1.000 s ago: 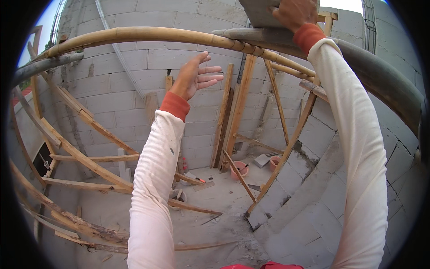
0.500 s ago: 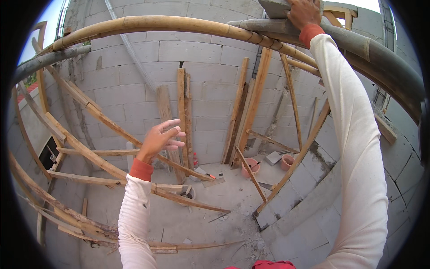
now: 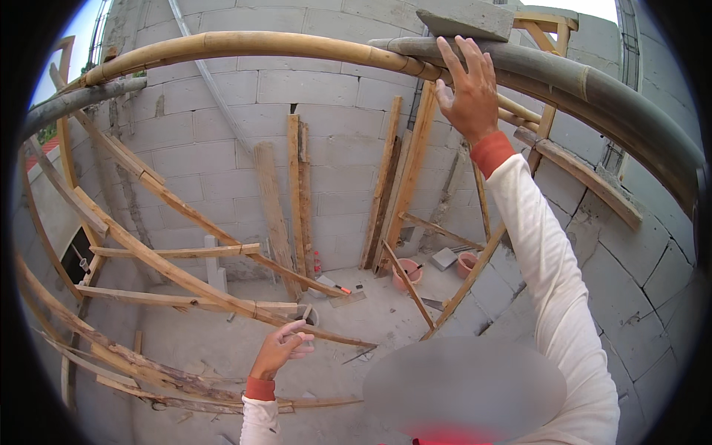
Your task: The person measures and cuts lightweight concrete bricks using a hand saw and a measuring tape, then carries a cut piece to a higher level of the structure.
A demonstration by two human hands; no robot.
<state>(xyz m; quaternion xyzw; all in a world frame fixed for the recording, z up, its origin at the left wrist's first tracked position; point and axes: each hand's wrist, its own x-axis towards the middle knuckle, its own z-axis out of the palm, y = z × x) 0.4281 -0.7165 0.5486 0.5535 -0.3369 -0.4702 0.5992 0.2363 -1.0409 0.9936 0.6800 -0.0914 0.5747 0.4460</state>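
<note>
My right hand [image 3: 472, 93] is raised with its fingers spread, in front of the bamboo poles at the top. Its fingertips overlap the thick grey bamboo pole [image 3: 552, 65]; whether they press on it I cannot tell. Just above them a grey block piece [image 3: 467, 21] lies across that pole. The thinner yellow bamboo pole [image 3: 245, 44] runs off to the left from there. Lower down, my left hand [image 3: 282, 350] hangs in the air, fingers apart and slightly bent, with nothing in it. A wooden beam [image 3: 326, 335] passes behind its fingertips.
Wooden beams [image 3: 148, 256] cross at the left. Upright planks [image 3: 295, 193] lean on the grey block wall [image 3: 334, 163]. Below, on the concrete floor [image 3: 178, 341], stand two pink buckets [image 3: 406, 274]. A blurred grey oval hides the lower middle right.
My right hand has let go of the grey block piece and come down and left to the poles. The left hand has dropped lower. The view has shifted slightly.
</note>
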